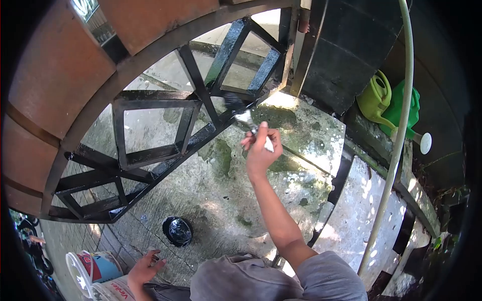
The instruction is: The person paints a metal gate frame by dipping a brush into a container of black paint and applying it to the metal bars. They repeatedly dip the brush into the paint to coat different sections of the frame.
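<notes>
My right hand (264, 146) is closed around the handle of a paintbrush (244, 118), its dark bristles blurred against the lower rail of a black metal gate frame (206, 131). Square black frames and slanted bars fill this part of the gate, some of them glossy. On the ground below stands a small round tub of black paint (177, 232). My left hand (144, 269) hangs low at the left, fingers apart and holding nothing, close to a white bucket (111, 290) with red lettering. The tub is a little to the right of this hand.
Brown panels (55, 75) sit above the frame. Another bucket (103, 266) with a blue and red label stands at the lower left. On the right are a yellow watering can (374, 98), a green watering can (412, 108) and a pale hose (399, 145). Concrete slabs (296, 200) cover the ground.
</notes>
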Motion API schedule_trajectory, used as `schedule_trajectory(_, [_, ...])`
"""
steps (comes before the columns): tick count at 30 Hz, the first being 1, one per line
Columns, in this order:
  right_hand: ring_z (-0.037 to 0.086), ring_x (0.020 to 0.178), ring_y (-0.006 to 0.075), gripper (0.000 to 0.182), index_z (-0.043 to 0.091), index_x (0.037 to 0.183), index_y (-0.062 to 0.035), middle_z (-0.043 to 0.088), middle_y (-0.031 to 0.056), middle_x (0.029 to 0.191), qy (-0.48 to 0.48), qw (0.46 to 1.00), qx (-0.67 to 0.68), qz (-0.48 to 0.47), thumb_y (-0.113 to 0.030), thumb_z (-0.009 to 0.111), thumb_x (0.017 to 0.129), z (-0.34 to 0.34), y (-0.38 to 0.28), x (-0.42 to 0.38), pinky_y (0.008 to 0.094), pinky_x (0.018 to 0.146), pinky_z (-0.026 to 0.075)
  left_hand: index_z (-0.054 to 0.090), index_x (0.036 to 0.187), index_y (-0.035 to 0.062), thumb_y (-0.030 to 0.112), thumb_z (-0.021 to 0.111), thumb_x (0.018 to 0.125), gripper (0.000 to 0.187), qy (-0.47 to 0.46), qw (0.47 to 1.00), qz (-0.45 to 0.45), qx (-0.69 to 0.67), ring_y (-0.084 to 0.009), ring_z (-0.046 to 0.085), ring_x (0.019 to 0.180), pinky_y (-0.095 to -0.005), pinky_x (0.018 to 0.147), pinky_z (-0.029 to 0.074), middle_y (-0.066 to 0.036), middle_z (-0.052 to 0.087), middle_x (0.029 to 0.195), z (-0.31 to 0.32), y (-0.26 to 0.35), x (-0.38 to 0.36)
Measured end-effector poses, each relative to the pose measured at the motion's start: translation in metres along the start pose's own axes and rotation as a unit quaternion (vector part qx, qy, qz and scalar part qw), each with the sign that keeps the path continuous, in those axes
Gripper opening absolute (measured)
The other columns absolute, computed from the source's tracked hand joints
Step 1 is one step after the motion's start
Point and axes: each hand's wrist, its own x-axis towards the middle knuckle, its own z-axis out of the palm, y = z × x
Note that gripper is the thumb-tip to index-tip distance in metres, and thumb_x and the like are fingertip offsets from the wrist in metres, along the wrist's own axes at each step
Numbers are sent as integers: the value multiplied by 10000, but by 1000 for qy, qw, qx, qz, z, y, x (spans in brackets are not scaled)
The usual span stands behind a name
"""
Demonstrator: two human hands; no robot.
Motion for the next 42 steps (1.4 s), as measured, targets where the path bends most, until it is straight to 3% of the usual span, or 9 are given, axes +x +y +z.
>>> schedule_trajectory(3, [603, 495, 122, 322, 480, 822, -41, 610, 93, 672, 73, 993, -94, 2, -279, 578, 1017, -42, 23, 22, 225, 415, 417, 572, 1255, 54, 344, 738, 872, 508, 25, 999, 44, -16, -300, 661, 935, -385, 809, 520, -176, 671, 1036, 3, -15, -8])
schedule_trajectory(5, [595, 483, 128, 342, 462, 826, -53, 600, 94, 668, 96, 986, -137, -2, -313, 579, 1015, -65, 16, 19, 231, 410, 400, 574, 1246, 46, 325, 738, 863, 502, 52, 998, 6, -18, -328, 656, 954, -403, 819, 517, -185, 665, 1049, -3, 6, -26])
schedule_trajectory(12, [583, 476, 187, 426, 409, 906, -80, 582, 116, 648, 41, 979, -199, 33, -458, 587, 988, -122, 4, -10, 278, 441, 412, 569, 1246, 26, 291, 726, 849, 503, 153, 987, 54, 18, -375, 584, 1051, -434, 909, 460, -171, 620, 1071, -15, 23, -60])
schedule_trajectory(15, [585, 482, 199, 427, 416, 966, -72, 585, 131, 658, 2, 974, -226, 31, -451, 612, 976, -133, 3, -14, 289, 448, 423, 563, 1252, 33, 309, 730, 842, 522, 115, 991, 66, 3, -355, 570, 1055, -427, 920, 444, -154, 600, 1041, -18, 32, -60])
schedule_trajectory(18, [587, 487, 205, 442, 424, 1020, -66, 583, 129, 663, 15, 968, -243, 52, -453, 630, 964, -123, -5, -13, 294, 450, 422, 562, 1250, 38, 324, 731, 839, 528, 112, 991, 77, 6, -343, 572, 1042, -431, 927, 438, -145, 597, 1022, -15, 31, -57])
schedule_trajectory(30, [616, 512, 235, 313, 442, 857, -61, 572, 159, 678, -45, 968, -246, 20, -263, 657, 962, -90, -6, 7, 298, 444, 428, 571, 1244, 18, 293, 748, 813, 540, 112, 989, 93, -20, -349, 573, 1037, -434, 926, 438, -155, 602, 1030, -17, 8, -45])
schedule_trajectory(34, [641, 571, 221, 283, 485, 888, -28, 613, 149, 711, -12, 980, -197, 15, -250, 644, 964, -92, 8, 46, 277, 495, 471, 569, 1254, 34, 230, 754, 792, 535, 81, 994, 66, -36, -359, 573, 1077, -428, 925, 446, -150, 612, 1107, -22, 4, -46])
schedule_trajectory(37, [633, 578, 209, 280, 497, 916, -3, 615, 147, 718, 65, 983, -163, -62, -247, 623, 974, -74, 32, 85, 272, 507, 466, 568, 1255, 35, 215, 752, 787, 534, 90, 993, 63, -39, -360, 578, 1070, -423, 922, 448, -154, 613, 1097, -18, 0, -46])
schedule_trajectory(42, [591, 511, 161, 240, 485, 851, -41, 633, 132, 673, -13, 975, -212, -66, -208, 561, 1006, -38, 51, 50, 271, 459, 424, 568, 1253, 33, 207, 747, 791, 525, 71, 996, 37, -48, -360, 580, 1079, -421, 924, 449, -161, 615, 1099, -24, 6, -48])
